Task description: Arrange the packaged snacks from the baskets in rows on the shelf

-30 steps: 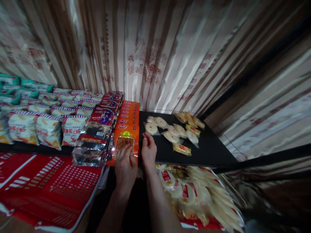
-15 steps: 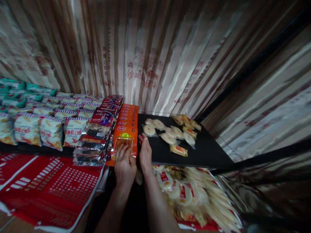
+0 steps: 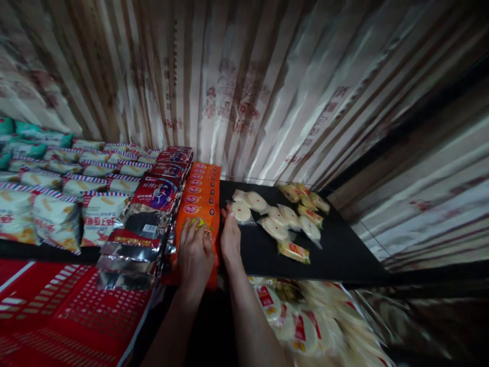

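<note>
Orange, flat plastic packets [image 3: 195,196] overlap up to the front edge of a black, flat shelf [image 3: 260,257], partly bare rightward, their oval logos too blurred to read, left hand [image 3: 196,255] fingers open on top, right hand [image 3: 231,237] straight-fingered alongside, seven wrapped, round white discs [image 3: 241,212] farther right.

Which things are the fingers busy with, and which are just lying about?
Being handled: orange packets, left fingers on top, right fingers beside.

Just lying about: dark red packets; striped bags; teal bags; pale round packs; small yellow packs; red basket.
</note>
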The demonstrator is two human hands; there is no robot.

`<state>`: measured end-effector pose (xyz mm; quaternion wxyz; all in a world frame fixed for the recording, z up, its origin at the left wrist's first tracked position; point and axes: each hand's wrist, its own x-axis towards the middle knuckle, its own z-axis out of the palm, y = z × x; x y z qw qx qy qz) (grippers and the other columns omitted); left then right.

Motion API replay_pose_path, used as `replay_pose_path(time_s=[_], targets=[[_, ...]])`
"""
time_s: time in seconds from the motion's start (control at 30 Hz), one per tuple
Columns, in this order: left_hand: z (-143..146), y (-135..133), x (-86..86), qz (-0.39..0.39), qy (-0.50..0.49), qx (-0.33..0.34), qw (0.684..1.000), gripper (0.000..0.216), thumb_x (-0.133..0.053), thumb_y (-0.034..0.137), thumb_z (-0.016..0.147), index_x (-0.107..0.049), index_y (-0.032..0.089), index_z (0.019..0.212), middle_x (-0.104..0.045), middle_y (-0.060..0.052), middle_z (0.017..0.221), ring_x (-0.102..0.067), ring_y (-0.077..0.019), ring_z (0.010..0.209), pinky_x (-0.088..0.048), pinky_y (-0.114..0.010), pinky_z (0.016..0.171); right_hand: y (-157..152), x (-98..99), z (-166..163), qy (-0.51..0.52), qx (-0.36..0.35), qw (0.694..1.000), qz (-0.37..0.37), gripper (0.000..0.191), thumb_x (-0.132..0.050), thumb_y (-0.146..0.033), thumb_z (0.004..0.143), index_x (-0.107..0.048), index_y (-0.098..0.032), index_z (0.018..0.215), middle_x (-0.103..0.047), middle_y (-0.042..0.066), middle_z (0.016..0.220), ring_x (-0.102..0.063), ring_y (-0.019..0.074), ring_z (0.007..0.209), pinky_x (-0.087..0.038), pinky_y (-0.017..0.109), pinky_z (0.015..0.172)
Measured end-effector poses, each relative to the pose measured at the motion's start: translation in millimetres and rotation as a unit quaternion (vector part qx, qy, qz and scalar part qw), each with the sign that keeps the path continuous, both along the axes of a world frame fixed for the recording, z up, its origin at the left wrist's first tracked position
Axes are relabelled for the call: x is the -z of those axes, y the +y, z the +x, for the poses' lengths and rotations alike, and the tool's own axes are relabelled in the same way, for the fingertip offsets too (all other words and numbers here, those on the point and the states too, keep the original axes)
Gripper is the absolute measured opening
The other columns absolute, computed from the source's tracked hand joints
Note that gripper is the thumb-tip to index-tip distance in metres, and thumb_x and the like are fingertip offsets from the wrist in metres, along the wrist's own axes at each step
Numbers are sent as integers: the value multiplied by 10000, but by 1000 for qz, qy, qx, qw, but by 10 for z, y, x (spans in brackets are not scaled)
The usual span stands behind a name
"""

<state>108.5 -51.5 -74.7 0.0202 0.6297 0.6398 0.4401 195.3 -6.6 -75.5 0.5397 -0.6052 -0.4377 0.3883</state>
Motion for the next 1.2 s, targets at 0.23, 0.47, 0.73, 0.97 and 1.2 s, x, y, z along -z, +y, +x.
replay_pose_path(time_s=[0.23, 0.47, 0.73, 0.97, 1.2], targets=[[-13, 41, -39, -77, 48, 2, 996, 397, -357, 197, 873, -610, 69, 1151, -577, -137, 1265, -375, -290, 1306, -367, -451, 1066, 57, -14, -47, -37, 10, 999, -3, 688, -196, -618, 888, -481, -160, 1315, -540, 111, 1312, -455, 211, 1258, -301, 388, 1079], [-30, 37, -118, -174, 97, 3, 980, 423, -374, 237, 890, -538, 94, 1252, -463, -115, 1387, -253, -311, 1368, -285, -480, 1100, 81, 38, -67, -61, 10, 998, -2, 699, -170, -605, 897, -444, -143, 1344, -541, 118, 1310, -448, 204, 1263, -317, 380, 1071], [-12, -7, -163, -210, 114, -13, 971, 454, -394, 262, 882, -493, 95, 1292, -429, -119, 1413, -260, -304, 1366, -271, -473, 1102, 89, 73, -63, -63, 5, 998, 11, 659, -187, -581, 909, -444, -162, 1348, -544, 96, 1311, -432, 198, 1275, -304, 390, 1078], [-14, -4, -161, -215, 123, -20, 969, 473, -414, 270, 867, -487, 89, 1298, -445, -113, 1403, -286, -307, 1353, -246, -457, 1115, 96, 77, -57, -58, -4, 998, 5, 662, -200, -590, 903, -436, -168, 1355, -500, 90, 1356, -399, 196, 1298, -277, 388, 1094], [-35, -2, -174, -208, 116, -22, 971, 439, -401, 281, 873, -532, 107, 1253, -468, -104, 1388, -310, -288, 1341, -252, -452, 1111, 84, 117, -60, -41, 17, 998, 37, 663, -194, -595, 901, -487, -159, 1305, -532, 115, 1320, -464, 209, 1243, -335, 397, 1051]])
